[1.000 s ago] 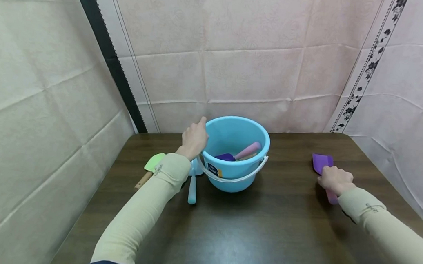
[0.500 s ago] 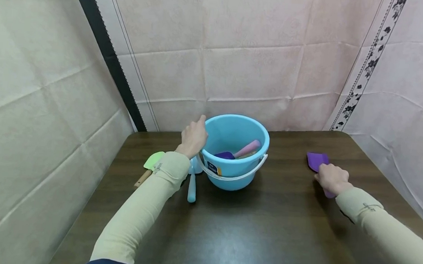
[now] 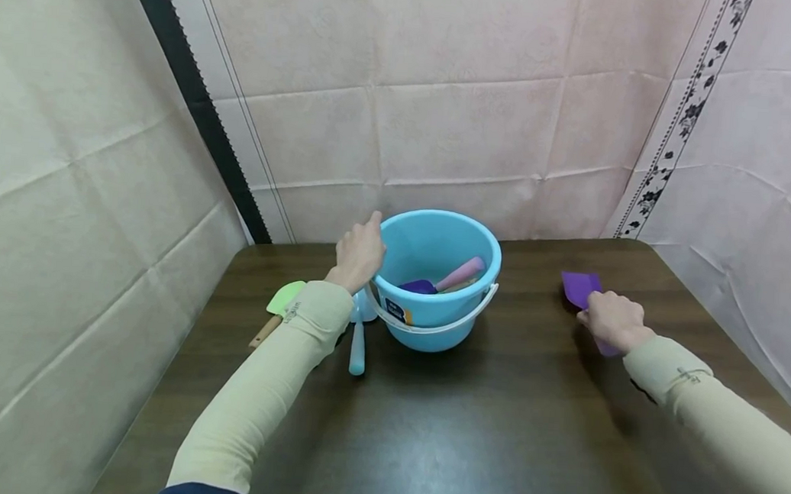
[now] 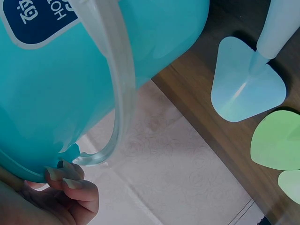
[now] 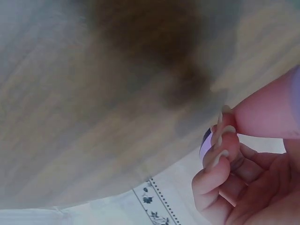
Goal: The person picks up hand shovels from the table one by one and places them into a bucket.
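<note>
A light blue bucket [image 3: 432, 318] stands upright at the table's back, with a pink-handled purple utensil [image 3: 462, 273] leaning inside. At its left rim is my left hand [image 3: 359, 254]; the left wrist view shows that hand's curled fingers [image 4: 77, 183] gripping the rim beside the end of the white bail [image 4: 123, 79]. On the right, my right hand [image 3: 614, 320] holds a purple spatula [image 3: 579, 287] by its pink handle [image 5: 267, 112], blade pointing away. The spatula's shadow lies on the table beneath it.
Left of the bucket, a blue spatula [image 3: 357, 351] lies on the table [image 3: 423, 448], partly behind my left wrist. Farther left is a green spatula [image 3: 285, 297] with a wooden handle, partly under my left forearm. Light cloth [image 3: 466, 129] hangs behind and at both sides.
My right hand has moved a little left and away from me, carrying the purple spatula. My left hand keeps its grip on the bucket rim.
</note>
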The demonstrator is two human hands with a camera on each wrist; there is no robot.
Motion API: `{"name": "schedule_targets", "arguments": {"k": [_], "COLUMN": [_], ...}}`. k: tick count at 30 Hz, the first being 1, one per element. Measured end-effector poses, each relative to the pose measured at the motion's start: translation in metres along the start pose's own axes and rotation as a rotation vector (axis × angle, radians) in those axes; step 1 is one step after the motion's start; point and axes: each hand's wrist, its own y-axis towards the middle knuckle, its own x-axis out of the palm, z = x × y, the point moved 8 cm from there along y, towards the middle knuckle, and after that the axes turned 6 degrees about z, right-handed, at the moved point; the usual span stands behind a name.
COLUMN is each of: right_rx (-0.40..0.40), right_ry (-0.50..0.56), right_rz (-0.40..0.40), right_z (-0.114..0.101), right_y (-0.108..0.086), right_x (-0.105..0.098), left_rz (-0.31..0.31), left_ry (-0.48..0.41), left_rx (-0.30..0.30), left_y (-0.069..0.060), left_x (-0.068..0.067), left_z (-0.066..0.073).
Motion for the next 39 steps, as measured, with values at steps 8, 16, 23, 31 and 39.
{"name": "schedule_targets", "arguments": {"k": [8, 16, 23, 31, 39], "right_rx": [-0.013, -0.016, -0.012, -0.018, -0.032], "right_ry": [-0.015, -0.02, -0.023, -0.031, -0.036], "right_rz": [-0.006, -0.016, -0.023, -0.033, -0.024], "right_z": [-0.009, -0.017, -0.026, -0.039, -0.048], "right_y": [0.008, 0.014, 0.017, 0.021, 0.027], "right_x": [-0.014, -0.032, -0.046, -0.059, -0.078], "left_rz": [0.006, 0.01, 0.013, 0.005, 0.004], "left_ry": [-0.002, -0.004, -0.002, 0.0, -0.007], "left_rx": [-0.001, -0.002, -0.007, -0.002, -0.002], "left_y": [-0.001, -0.001, -0.001, -0.001, 0.0], "left_x": [-0.001, -0.001, 0.0, 0.002, 0.0], "left_z": [0.001, 0.001, 0.0, -0.001, 0.0]}}
